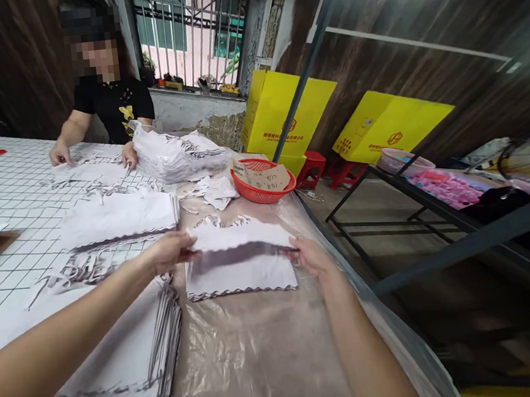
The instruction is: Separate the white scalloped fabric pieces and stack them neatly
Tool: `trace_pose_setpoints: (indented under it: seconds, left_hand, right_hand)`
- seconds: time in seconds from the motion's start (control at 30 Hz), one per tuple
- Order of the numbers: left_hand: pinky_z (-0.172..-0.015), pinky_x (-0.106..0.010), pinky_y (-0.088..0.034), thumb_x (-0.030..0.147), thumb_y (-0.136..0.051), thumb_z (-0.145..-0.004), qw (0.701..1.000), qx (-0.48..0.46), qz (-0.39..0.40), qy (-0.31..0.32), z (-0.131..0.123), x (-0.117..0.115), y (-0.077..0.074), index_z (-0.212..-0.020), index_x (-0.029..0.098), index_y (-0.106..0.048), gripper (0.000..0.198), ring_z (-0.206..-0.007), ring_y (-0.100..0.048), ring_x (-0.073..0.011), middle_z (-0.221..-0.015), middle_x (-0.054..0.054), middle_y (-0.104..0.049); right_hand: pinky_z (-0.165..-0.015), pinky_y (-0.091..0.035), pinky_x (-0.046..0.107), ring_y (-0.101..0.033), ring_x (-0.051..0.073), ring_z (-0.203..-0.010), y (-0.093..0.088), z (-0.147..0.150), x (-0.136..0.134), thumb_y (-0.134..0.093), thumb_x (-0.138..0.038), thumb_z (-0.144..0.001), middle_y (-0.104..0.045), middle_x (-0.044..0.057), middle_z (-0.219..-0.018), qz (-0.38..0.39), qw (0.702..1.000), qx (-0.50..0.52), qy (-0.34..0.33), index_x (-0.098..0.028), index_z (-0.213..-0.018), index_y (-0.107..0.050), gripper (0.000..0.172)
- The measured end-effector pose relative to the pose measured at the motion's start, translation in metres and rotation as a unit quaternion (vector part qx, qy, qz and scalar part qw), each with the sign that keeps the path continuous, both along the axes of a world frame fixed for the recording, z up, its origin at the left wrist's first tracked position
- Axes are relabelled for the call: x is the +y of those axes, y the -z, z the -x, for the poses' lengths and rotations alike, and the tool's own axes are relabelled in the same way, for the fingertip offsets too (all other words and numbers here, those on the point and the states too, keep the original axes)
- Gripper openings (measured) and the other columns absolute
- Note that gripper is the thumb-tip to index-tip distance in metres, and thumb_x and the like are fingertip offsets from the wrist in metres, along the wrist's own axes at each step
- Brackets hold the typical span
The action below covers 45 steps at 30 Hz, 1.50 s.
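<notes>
Your left forearm lies nearest the camera, crossing over a big stack of white layers. Your left hand pinches one end of a white sheet, and your right hand pinches the other, fingertips pressed together at both ends (it may be more than one layer; blur hides that). The sheet is raised above the pile, its wavy edge toward you.

From here, uneven height between your hands could bring the sheet askew to the pile, leaving the wavy edges out of line. A slack middle could fold under and crease. Loose strips at the far edge look easy to snag or tangle. The plastic under the pile is wrinkled, so a sideways push might shift everything on it. Your forearm could also drag the stack's top layers, since its side is already fanned out.

As for writing, the near yellow box carries a red emblem and a line of Chinese characters, apparently ending 有限公司, with Latin lettering too small to trust. The farther box bears a similar emblem. In the red basket, a card has handwriting, perhaps including "14"; the rest is unclear.
</notes>
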<state>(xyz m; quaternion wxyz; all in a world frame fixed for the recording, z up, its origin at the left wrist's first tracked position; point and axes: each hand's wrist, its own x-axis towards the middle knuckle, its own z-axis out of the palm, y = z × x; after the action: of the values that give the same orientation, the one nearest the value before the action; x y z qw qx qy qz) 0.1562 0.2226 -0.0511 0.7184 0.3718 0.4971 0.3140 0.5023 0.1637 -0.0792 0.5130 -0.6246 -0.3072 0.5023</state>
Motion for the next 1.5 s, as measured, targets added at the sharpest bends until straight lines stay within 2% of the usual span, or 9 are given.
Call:
trace_pose_setpoints:
  seconds: [0.13,0.33,0.67,0.77,0.83,0.9,0.97,1.13,1.5]
  left_hand:
    - [-0.048,-0.021,-0.05,0.022,-0.085,-0.062,0.996,0.074,0.005,0.04,0.006,-0.032,0.026,-0.059,0.013,-0.058,0.029,-0.055,-0.065,-0.0151,-0.059,-0.005,-0.066]
    - [-0.052,-0.022,-0.048,0.035,-0.091,-0.042,0.99,0.114,-0.041,0.066,0.007,-0.038,0.018,-0.059,0.014,-0.059,0.042,-0.056,-0.063,-0.0137,-0.059,-0.001,-0.064]
    - [-0.058,-0.033,-0.048,0.04,-0.073,-0.063,0.921,0.323,-0.183,0.116,0.016,-0.043,0.037,-0.064,0.018,-0.056,0.027,-0.068,-0.065,-0.0255,-0.066,-0.006,-0.065]
    - [-0.087,-0.044,-0.049,0.031,-0.062,-0.076,0.848,0.393,-0.348,0.072,0.005,-0.034,0.04,-0.091,0.017,-0.061,0.021,-0.103,-0.062,-0.0314,-0.104,-0.015,-0.066]
    - [-0.101,-0.05,-0.043,0.031,-0.054,-0.085,0.746,0.43,-0.504,0.065,-0.01,-0.03,0.05,-0.112,0.013,-0.059,0.032,-0.121,-0.053,-0.0345,-0.128,-0.021,-0.057]
    - [-0.106,-0.056,-0.038,0.037,-0.049,-0.091,0.645,0.454,-0.609,0.087,-0.026,-0.027,0.066,-0.13,0.01,-0.052,0.047,-0.135,-0.041,-0.0387,-0.143,-0.024,-0.046]
    - [-0.109,-0.06,-0.033,0.047,-0.046,-0.093,0.605,0.473,-0.626,0.136,-0.038,-0.025,0.084,-0.142,0.01,-0.044,0.061,-0.143,-0.027,-0.0423,-0.153,-0.023,-0.036]
    - [-0.112,-0.063,-0.025,0.063,-0.037,-0.092,0.598,0.522,-0.556,0.247,-0.039,-0.014,0.111,-0.153,0.017,-0.031,0.077,-0.145,-0.022,-0.046,-0.159,-0.02,-0.028]
    - [-0.113,-0.064,-0.018,0.067,-0.037,-0.09,0.632,0.516,-0.497,0.296,-0.042,-0.016,0.085,-0.156,0.017,-0.02,0.085,-0.148,-0.012,-0.045,-0.162,-0.02,-0.017]
  right_hand:
    - [-0.043,-0.041,0.019,-0.063,0.015,-0.054,0.026,0.005,-0.034,-0.072,-0.025,-0.074,-0.067,0.002,-0.06,0.033,0.998,-0.052,-0.011,-0.019,-0.066,-0.058,0.017]
    - [-0.047,-0.036,0.019,-0.06,0.013,-0.06,0.028,-0.002,-0.036,-0.07,-0.039,-0.07,-0.067,0.001,-0.066,0.018,0.989,-0.146,-0.019,-0.019,-0.069,-0.058,0.023]
    - [-0.062,-0.042,0.029,-0.053,0.017,-0.059,0.052,-0.011,-0.06,-0.059,-0.042,-0.071,-0.054,-0.001,-0.056,-0.01,0.938,-0.346,-0.026,-0.021,-0.057,-0.05,0.026]
    - [-0.075,-0.046,0.033,-0.061,0.024,-0.079,0.049,-0.01,-0.055,-0.059,-0.035,-0.074,-0.065,0.008,-0.079,-0.018,0.912,-0.409,0.014,-0.018,-0.074,-0.062,0.017]
    - [-0.091,-0.044,0.039,-0.058,0.029,-0.104,0.044,0.0,-0.048,-0.056,-0.034,-0.081,-0.065,0.016,-0.107,-0.036,0.884,-0.463,0.048,-0.015,-0.099,-0.065,0.028]
    - [-0.102,-0.038,0.044,-0.049,0.032,-0.123,0.042,0.018,-0.04,-0.05,-0.034,-0.089,-0.055,0.021,-0.132,-0.059,0.833,-0.547,0.061,-0.013,-0.123,-0.059,0.042]
    - [-0.105,-0.036,0.048,-0.041,0.034,-0.133,0.045,0.041,-0.035,-0.043,-0.036,-0.095,-0.045,0.021,-0.146,-0.061,0.773,-0.631,0.038,-0.014,-0.137,-0.051,0.048]
    - [-0.107,-0.033,0.059,-0.029,0.037,-0.143,0.071,0.078,-0.036,-0.034,-0.04,-0.099,-0.034,0.017,-0.156,0.045,0.726,-0.685,-0.04,-0.021,-0.147,-0.044,0.053]
    - [-0.106,-0.029,0.065,-0.026,0.037,-0.144,0.071,0.066,-0.015,-0.025,-0.048,-0.097,-0.03,0.018,-0.157,0.07,0.725,-0.678,-0.104,-0.019,-0.149,-0.04,0.061]
